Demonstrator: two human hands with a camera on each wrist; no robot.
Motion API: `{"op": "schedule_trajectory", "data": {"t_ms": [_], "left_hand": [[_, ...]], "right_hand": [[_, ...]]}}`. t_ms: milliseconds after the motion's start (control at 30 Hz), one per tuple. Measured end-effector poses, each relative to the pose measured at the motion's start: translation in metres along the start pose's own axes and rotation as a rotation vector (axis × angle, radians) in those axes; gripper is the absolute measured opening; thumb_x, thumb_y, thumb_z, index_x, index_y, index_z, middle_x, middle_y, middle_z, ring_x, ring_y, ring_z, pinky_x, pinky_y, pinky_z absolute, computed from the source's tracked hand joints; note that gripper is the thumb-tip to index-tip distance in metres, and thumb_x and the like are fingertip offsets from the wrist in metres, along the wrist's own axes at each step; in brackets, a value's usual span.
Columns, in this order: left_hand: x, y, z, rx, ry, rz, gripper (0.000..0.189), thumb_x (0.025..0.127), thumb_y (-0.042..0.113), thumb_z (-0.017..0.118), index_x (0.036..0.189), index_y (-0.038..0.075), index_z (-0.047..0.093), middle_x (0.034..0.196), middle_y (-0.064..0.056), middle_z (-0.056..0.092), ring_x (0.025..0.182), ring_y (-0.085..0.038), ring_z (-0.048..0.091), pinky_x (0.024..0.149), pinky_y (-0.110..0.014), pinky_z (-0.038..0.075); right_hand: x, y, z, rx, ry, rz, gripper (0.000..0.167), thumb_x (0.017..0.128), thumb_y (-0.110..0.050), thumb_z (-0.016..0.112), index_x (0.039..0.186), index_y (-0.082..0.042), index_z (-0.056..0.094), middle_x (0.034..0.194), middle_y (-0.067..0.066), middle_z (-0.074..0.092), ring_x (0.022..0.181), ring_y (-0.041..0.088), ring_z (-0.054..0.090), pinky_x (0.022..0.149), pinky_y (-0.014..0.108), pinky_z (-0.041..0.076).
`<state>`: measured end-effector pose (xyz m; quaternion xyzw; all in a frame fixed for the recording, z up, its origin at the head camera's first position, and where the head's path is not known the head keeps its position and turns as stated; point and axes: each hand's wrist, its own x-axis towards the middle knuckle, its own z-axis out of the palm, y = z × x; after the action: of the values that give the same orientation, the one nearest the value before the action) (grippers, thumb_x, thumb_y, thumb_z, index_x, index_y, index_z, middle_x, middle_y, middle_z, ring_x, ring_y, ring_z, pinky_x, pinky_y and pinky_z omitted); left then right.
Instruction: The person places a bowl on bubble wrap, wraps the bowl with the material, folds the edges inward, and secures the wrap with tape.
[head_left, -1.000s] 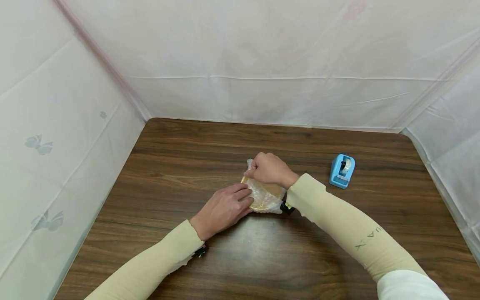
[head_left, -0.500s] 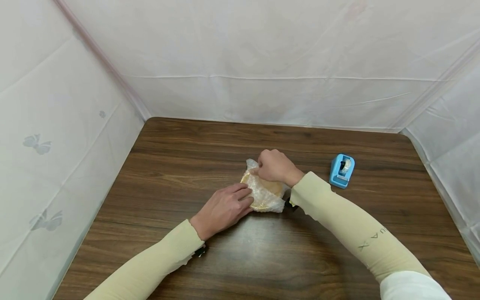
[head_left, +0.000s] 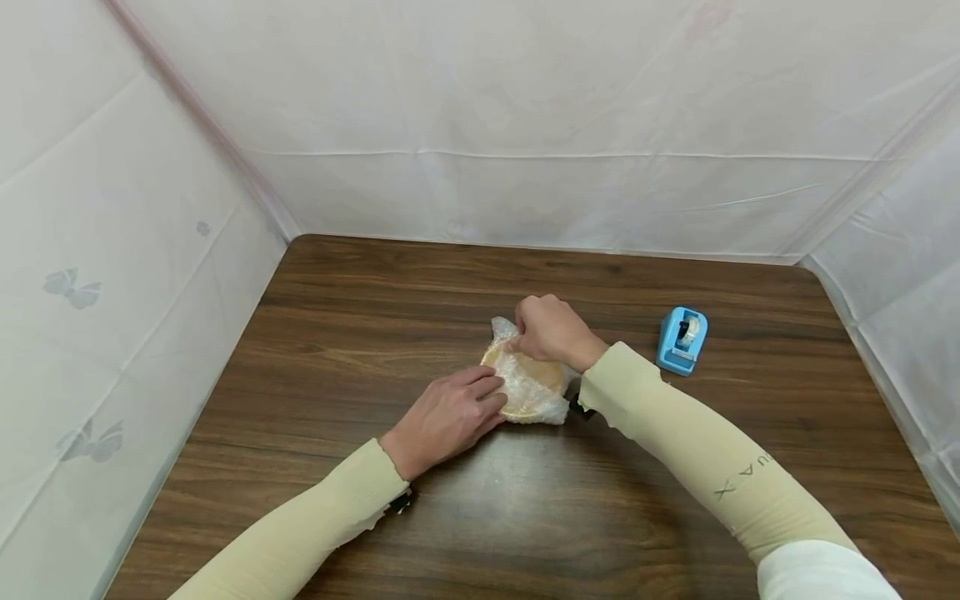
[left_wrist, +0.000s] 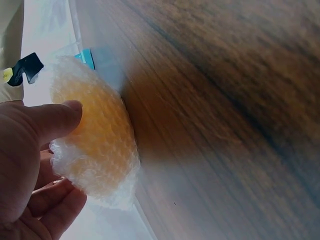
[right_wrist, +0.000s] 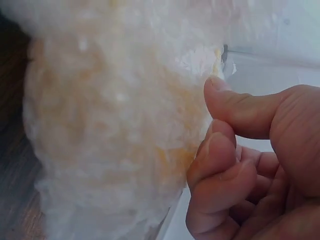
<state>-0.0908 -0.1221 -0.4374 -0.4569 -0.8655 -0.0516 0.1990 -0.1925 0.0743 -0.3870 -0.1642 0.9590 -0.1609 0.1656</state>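
A round yellow bowl-like dish [head_left: 546, 377] sits on the table, wrapped in clear bubble wrap [head_left: 525, 397]. My left hand [head_left: 452, 414] grips its left side, the thumb [left_wrist: 59, 120] against the wrapped wall and the fingers bent over the top. At the far side, my right hand [head_left: 557, 332] has curled fingers, with thumb and forefinger pinching at the edge of the bubble wrap [right_wrist: 110, 125]. A loose corner of the wrap sticks up beyond the dish. The right hand covers part of the dish's far rim in the head view.
A light blue tape dispenser [head_left: 682, 340] with a roll of clear tape stands to the right of the dish. The dark wood table [head_left: 360, 308] is bordered by white sheeting [head_left: 480, 200] at the back and both sides.
My right hand has moved slightly right and away from the body along the wrap, mostly in the first half second. The left hand has kept its place on the dish.
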Motion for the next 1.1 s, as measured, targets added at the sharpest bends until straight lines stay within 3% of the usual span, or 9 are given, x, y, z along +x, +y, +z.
{"op": "schedule_trajectory", "data": {"t_ms": [167,433,700,800,867,933,1033,1100], "left_hand": [[0.001,0.0,0.0,0.002,0.0,0.004,0.014,0.093,0.026,0.08,0.092,0.015,0.072,0.111,-0.003,0.076,0.115,-0.02,0.069,0.102,-0.032,0.058],[0.003,-0.001,0.0,-0.013,-0.003,0.001,0.012,0.094,0.025,0.079,0.093,0.015,0.073,0.111,-0.003,0.077,0.115,-0.021,0.07,0.103,-0.032,0.058],[0.002,-0.001,0.001,-0.011,-0.014,0.002,0.011,0.095,0.025,0.078,0.093,0.015,0.073,0.111,-0.003,0.077,0.114,-0.02,0.07,0.103,-0.033,0.057],[0.002,0.0,0.001,-0.01,-0.014,0.004,0.011,0.095,0.025,0.078,0.092,0.016,0.073,0.11,-0.002,0.077,0.113,-0.02,0.07,0.102,-0.032,0.058],[0.002,0.0,0.002,-0.008,-0.013,0.004,0.012,0.095,0.025,0.078,0.091,0.016,0.073,0.108,-0.002,0.076,0.111,-0.019,0.07,0.1,-0.032,0.058],[0.003,0.0,0.002,-0.003,-0.011,0.002,0.013,0.095,0.026,0.078,0.09,0.016,0.072,0.106,-0.001,0.076,0.109,-0.019,0.069,0.098,-0.031,0.059],[0.003,0.001,0.002,0.001,-0.012,-0.001,0.013,0.095,0.026,0.078,0.089,0.016,0.073,0.106,-0.001,0.076,0.108,-0.019,0.069,0.099,-0.032,0.059],[0.003,0.002,0.002,0.003,-0.01,-0.001,0.013,0.094,0.026,0.079,0.089,0.016,0.073,0.106,-0.001,0.076,0.109,-0.019,0.069,0.099,-0.032,0.058]], "right_hand": [[-0.001,0.007,-0.004,0.016,-0.009,-0.002,0.056,0.092,-0.044,0.08,0.058,-0.019,0.043,0.054,-0.007,0.029,0.053,0.011,0.03,0.052,0.027,0.031],[-0.002,0.023,-0.009,0.034,-0.035,-0.057,0.039,0.094,-0.037,0.079,0.071,-0.016,0.056,0.062,-0.002,0.049,0.055,0.013,0.046,0.055,0.028,0.04],[-0.002,0.027,-0.005,0.11,-0.05,-0.061,0.037,0.095,-0.041,0.076,0.078,-0.014,0.056,0.065,-0.001,0.05,0.056,0.014,0.047,0.057,0.029,0.041],[0.0,0.022,0.0,0.077,-0.054,-0.03,0.047,0.094,-0.057,0.071,0.094,-0.011,0.062,0.074,0.003,0.062,0.062,0.018,0.056,0.059,0.031,0.046],[0.002,0.015,0.006,0.032,-0.054,-0.007,0.066,0.092,-0.069,0.065,0.116,-0.008,0.065,0.091,0.008,0.072,0.074,0.022,0.067,0.064,0.035,0.053],[0.004,0.009,0.01,-0.001,-0.059,0.015,0.08,0.09,-0.075,0.061,0.127,-0.005,0.063,0.102,0.012,0.074,0.082,0.027,0.071,0.067,0.038,0.056],[0.007,0.005,0.014,-0.01,-0.064,0.053,0.089,0.09,-0.077,0.058,0.138,-0.002,0.059,0.118,0.015,0.074,0.097,0.031,0.073,0.074,0.042,0.059],[0.007,0.004,0.014,0.012,-0.077,0.076,0.086,0.091,-0.076,0.057,0.136,-0.002,0.059,0.124,0.015,0.072,0.102,0.031,0.072,0.078,0.042,0.059]]}}
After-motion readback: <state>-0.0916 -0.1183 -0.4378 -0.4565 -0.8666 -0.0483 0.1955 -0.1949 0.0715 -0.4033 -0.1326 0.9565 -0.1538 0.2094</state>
